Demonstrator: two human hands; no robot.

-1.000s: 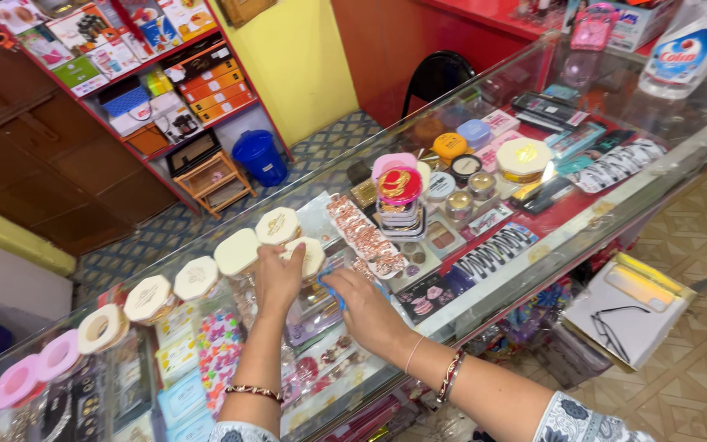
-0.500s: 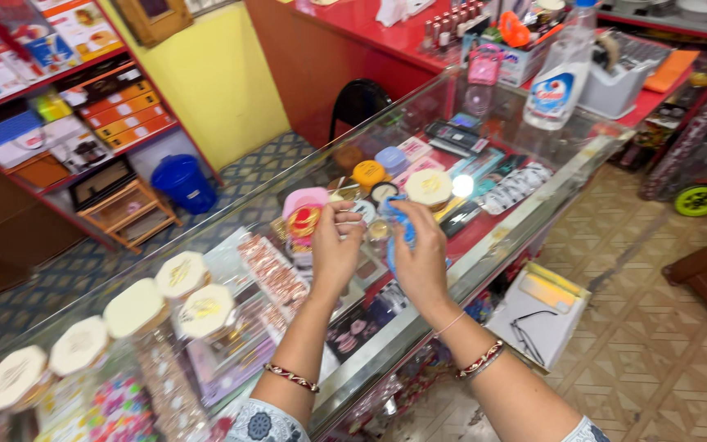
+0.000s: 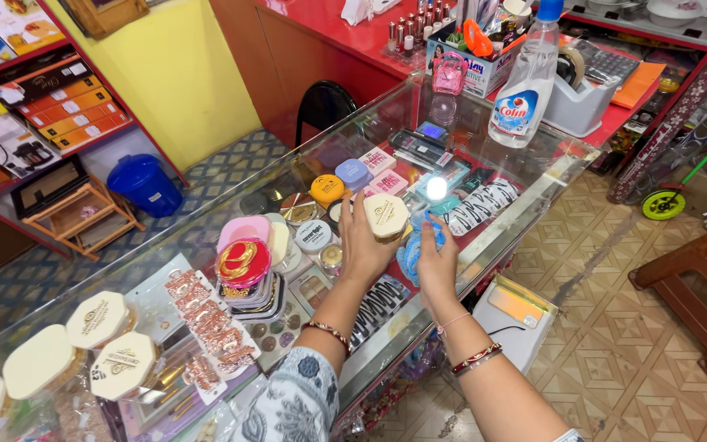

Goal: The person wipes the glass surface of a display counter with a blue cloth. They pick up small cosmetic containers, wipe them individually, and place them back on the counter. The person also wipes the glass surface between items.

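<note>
Glass shop counter (image 3: 533,192), hands busy over its cosmetics display.
On the counter's top, the left hand (image 3: 363,245) gripped a cream octagonal jar (image 3: 386,216), fingers curled around its side and lifting it, seemingly to bare the glass underneath. Just right of that jar, the right hand (image 3: 437,260) pressed a blue cloth (image 3: 413,250) against the glass, fingers closed together over the bunched fabric. Beyond the jar, toward the counter's far end, stood a spray bottle (image 3: 524,90); more cream-lidded jars (image 3: 98,319) sat at the near left.
</note>
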